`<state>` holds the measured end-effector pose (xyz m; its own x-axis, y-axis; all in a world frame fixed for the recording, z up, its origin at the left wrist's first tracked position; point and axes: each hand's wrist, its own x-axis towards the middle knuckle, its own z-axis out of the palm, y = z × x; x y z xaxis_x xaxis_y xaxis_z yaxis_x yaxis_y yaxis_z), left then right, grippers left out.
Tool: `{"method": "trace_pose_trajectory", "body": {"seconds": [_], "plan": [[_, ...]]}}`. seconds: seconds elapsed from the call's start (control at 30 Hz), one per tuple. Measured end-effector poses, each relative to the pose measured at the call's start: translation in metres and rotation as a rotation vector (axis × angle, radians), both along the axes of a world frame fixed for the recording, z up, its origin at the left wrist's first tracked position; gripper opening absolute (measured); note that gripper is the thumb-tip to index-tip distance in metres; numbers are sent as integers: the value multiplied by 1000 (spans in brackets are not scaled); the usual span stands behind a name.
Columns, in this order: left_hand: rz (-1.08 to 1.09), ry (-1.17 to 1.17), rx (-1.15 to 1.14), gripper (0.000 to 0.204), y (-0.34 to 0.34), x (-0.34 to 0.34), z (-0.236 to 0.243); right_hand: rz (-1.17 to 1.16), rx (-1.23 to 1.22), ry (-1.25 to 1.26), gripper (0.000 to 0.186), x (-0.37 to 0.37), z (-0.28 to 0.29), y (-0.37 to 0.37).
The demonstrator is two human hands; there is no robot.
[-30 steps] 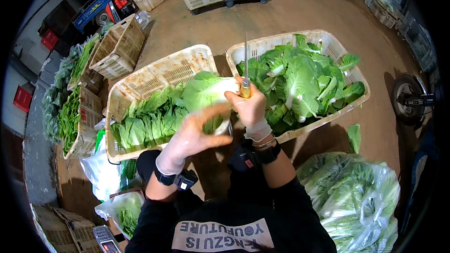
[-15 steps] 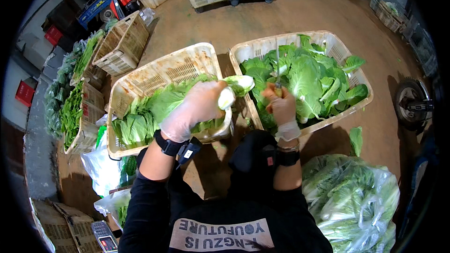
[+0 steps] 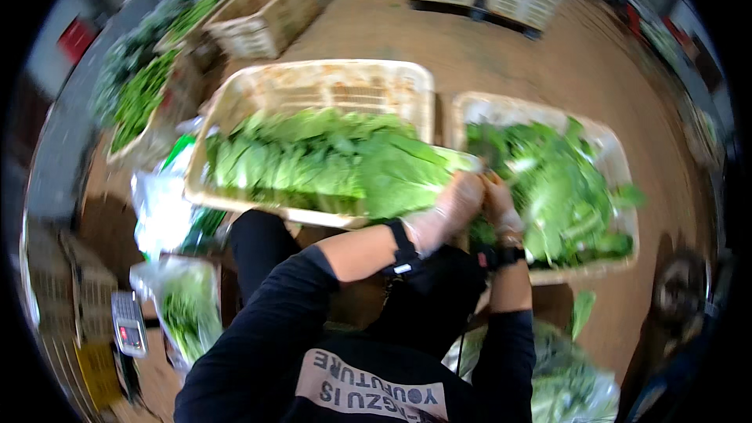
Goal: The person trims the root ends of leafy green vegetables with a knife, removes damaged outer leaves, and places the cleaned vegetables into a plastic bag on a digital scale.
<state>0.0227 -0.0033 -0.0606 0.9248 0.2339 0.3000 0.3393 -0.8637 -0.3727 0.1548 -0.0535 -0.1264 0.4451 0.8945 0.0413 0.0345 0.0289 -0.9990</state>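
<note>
Head view, blurred: our left hand and right hand meet over the gap between two baskets, both grips closed on one leafy green head. Its stem end sits in the grips, and its long axis runs out to their left, leaves lying over the left basket. Right of the grips, the right basket holds loose greens. Bagged greens lie below the grips.
</note>
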Motion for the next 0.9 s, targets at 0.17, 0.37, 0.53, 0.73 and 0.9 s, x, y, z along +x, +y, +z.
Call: {"method": "trace_pose_trajectory", "body": {"seconds": [0.17,0.37,0.53,0.73,0.9], "plan": [[-283,-140,-61,14,18,-25,2,-73,-71,344,25,-3,5,6],[-241,-10,-143,36,35,-13,10,-117,11,497,29,9,0,13],[-205,-158,-264,71,30,-28,10,-105,-98,365,30,23,-5,0],[-231,-217,-883,55,101,-87,66,-355,-420,-17,31,-19,73,-21],[401,-490,-1456,36,286,-119,29,-555,-308,12,27,-66,123,-83]]}}
